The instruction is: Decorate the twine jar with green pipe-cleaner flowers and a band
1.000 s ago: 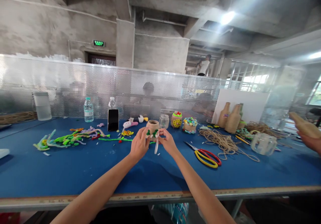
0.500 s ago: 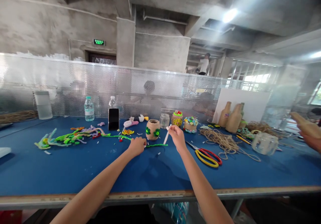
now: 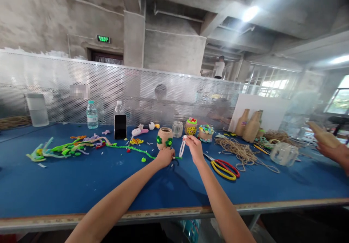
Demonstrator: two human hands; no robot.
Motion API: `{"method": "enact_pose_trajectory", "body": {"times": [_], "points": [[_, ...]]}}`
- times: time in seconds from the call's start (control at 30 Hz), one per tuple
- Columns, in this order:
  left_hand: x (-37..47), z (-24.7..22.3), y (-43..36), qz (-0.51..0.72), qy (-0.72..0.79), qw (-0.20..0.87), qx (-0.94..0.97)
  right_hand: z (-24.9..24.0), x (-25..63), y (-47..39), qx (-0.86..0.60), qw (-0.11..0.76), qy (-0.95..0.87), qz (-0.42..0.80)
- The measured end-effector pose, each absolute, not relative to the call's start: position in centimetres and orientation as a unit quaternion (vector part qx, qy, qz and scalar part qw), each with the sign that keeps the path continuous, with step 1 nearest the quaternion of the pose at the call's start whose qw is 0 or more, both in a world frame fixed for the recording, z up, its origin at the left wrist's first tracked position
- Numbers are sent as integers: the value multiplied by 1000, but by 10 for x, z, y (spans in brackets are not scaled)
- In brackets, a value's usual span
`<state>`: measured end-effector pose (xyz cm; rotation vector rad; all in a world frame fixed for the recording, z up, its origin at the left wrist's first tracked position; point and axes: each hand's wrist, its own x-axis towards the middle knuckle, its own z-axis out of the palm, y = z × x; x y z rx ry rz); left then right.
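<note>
My left hand (image 3: 165, 158) is closed low over the table, just in front of a twine-wrapped jar (image 3: 165, 134) with green fuzzy decorations. It pinches a long green pipe cleaner (image 3: 139, 150), whose tip shows past the fingers on the right. The other end runs left into a tangle of coloured pipe cleaners (image 3: 68, 146). My right hand (image 3: 194, 148) is closed on a thin white strip (image 3: 182, 150), which hangs in a narrow loop near the green tip. Red-and-yellow-handled scissors (image 3: 223, 168) lie to the right of this hand.
Behind the hands stand a glass jar (image 3: 177, 129) and two decorated jars, one with a yellow flower (image 3: 191, 129). A phone (image 3: 120, 126) and water bottle (image 3: 92, 116) stand left. Rightward are loose twine (image 3: 237, 150), an empty jar (image 3: 284, 153) and another person's hand (image 3: 334, 154) holding a wrapped bottle.
My left hand has slid right along the green pipe cleaner, leaving a shorter tip showing. The white strip now hangs as a loop. The view has shifted slightly.
</note>
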<state>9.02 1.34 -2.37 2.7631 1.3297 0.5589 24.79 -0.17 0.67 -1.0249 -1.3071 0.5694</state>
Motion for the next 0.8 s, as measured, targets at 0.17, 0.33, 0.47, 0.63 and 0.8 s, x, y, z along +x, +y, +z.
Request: {"method": "enact_pose_trajectory", "body": {"times": [0.17,0.33,0.47,0.63,0.8], "points": [[69,-23,22,296,424,44,855,11,240,-8,-401,655,-553,322],[57,1,17,457,394,75,794,12,223,-17,-347,644,-551,402],[64,8,5,521,352,118,769,14,215,-23,-314,640,-554,430],[74,7,-6,560,320,151,749,18,213,-28,-296,634,-560,442],[76,7,-8,572,321,156,739,20,212,-31,-290,630,-571,439]]}}
